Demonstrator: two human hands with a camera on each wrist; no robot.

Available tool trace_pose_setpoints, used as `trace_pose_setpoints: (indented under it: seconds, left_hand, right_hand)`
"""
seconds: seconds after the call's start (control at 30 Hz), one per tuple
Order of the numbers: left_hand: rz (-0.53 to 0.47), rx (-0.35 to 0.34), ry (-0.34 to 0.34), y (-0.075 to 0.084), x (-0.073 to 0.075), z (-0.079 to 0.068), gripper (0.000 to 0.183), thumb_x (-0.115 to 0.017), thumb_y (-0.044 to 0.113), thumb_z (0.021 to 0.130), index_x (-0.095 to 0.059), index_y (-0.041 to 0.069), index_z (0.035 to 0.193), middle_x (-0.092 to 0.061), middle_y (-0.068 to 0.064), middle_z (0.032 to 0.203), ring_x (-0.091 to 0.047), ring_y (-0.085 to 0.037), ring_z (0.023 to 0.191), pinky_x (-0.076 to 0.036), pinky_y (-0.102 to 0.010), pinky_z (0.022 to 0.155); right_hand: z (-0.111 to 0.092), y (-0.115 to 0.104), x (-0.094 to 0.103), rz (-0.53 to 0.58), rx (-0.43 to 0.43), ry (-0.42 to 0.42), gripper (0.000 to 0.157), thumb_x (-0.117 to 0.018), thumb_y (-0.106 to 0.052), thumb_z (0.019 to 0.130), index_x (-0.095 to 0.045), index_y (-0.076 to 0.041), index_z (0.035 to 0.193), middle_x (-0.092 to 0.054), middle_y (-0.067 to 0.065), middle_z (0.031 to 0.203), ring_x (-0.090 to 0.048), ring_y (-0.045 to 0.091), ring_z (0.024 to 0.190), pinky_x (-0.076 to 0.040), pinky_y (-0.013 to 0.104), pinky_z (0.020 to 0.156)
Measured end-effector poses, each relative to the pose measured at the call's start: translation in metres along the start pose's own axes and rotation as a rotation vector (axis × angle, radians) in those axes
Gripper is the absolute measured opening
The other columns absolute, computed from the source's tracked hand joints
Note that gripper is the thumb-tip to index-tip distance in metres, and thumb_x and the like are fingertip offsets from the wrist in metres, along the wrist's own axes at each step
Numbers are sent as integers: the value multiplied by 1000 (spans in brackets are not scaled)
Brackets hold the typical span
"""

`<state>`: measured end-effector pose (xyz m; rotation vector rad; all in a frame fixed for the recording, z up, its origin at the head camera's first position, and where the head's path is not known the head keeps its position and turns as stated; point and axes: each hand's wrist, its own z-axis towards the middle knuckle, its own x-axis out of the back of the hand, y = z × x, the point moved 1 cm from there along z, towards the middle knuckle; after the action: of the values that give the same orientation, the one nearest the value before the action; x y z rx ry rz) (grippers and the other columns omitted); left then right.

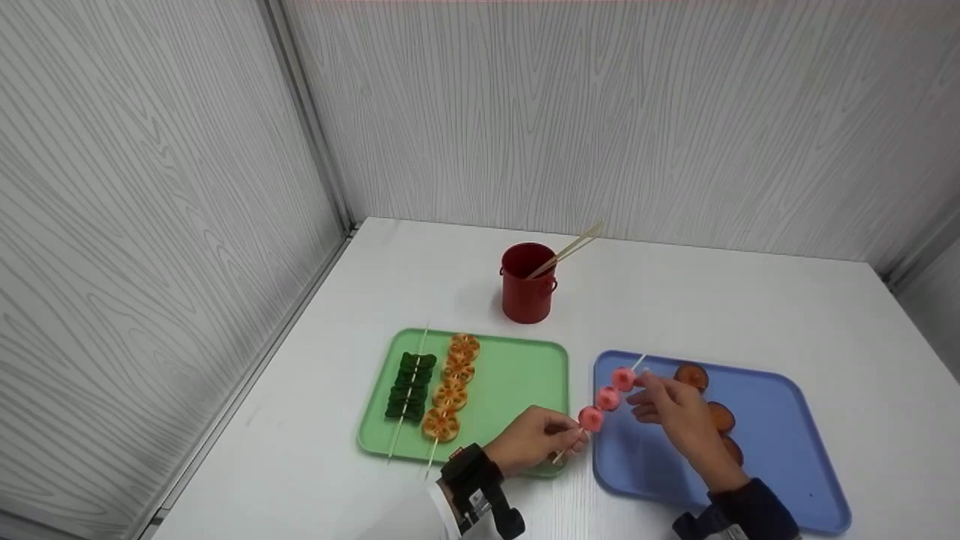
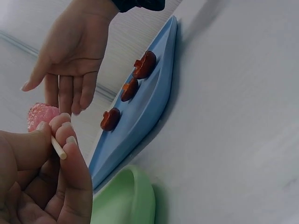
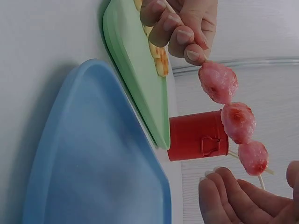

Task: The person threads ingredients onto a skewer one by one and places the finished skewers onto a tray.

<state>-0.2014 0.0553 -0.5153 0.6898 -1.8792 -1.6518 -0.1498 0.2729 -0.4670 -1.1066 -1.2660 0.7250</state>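
Observation:
My left hand (image 1: 536, 441) pinches the lower end of a thin wooden skewer carrying three pink meatballs (image 1: 607, 398). It holds the skewer at a slant, up off the trays, between the green and the blue one. Beside the top meatball, my right hand (image 1: 675, 412) has its fingers extended and loosely bent. In the right wrist view those fingers (image 3: 229, 191) stand apart from the skewer, whose bare tip pokes out past the last meatball. The left wrist view shows the skewer's blunt end (image 2: 58, 148) sticking out between thumb and fingers.
On the green tray (image 1: 521, 375) lie a skewer of dark green pieces (image 1: 411, 388) and one of lotus root slices (image 1: 450, 393). The blue tray (image 1: 637, 457) holds three brown mushrooms (image 1: 691, 376), partly behind the right arm. A red bucket (image 1: 527, 296) with a few bare skewers stands behind.

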Motion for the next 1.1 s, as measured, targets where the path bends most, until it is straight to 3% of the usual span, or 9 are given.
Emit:
trace_pose_setpoints:
  seconds: [0.17,0.37,0.57,0.87,1.1]
  left_hand:
    - [-33,3,18,-2,6,-3,17,-62,4,94,-71,-8,101,-69,-26,91,-58,-6,63,-45,-16,54]
    - [44,-13,75,-8,19,-7,16,-64,7,94,-73,-4,100,-71,-14,85,-55,-4,63,-44,-17,55]
    - [77,-19,115,-15,35,-14,16,-65,10,94,-73,-2,100,-72,-13,86,-55,-4,64,-42,-17,55]
    - [69,-15,195,-24,59,-28,16,-65,8,93,-72,-6,99,-71,-11,85,-58,-6,68,-47,-19,60]
    - [68,25,230,-27,69,-35,17,-67,6,91,-70,-9,99,-72,-14,87,-64,-9,70,-53,-21,61]
  right_hand:
    - [-4,5,3,-155,47,-214,45,-56,-32,100,-63,10,114,-68,16,89,-66,27,79,-57,28,70]
    - [-9,12,0,-418,180,-433,28,-66,-33,93,-72,-6,98,-67,0,83,-57,11,74,-49,24,63]
    - [-19,18,-1,-486,188,-515,17,-75,-30,86,-75,-13,89,-68,-6,81,-57,8,72,-48,24,62]
    - [-27,24,1,-508,232,-612,9,-79,-19,81,-76,-12,86,-68,-10,78,-55,2,68,-48,22,60]
    - [-29,26,0,-500,293,-623,11,-83,-18,76,-76,-12,82,-67,-10,77,-54,1,68,-46,21,59]
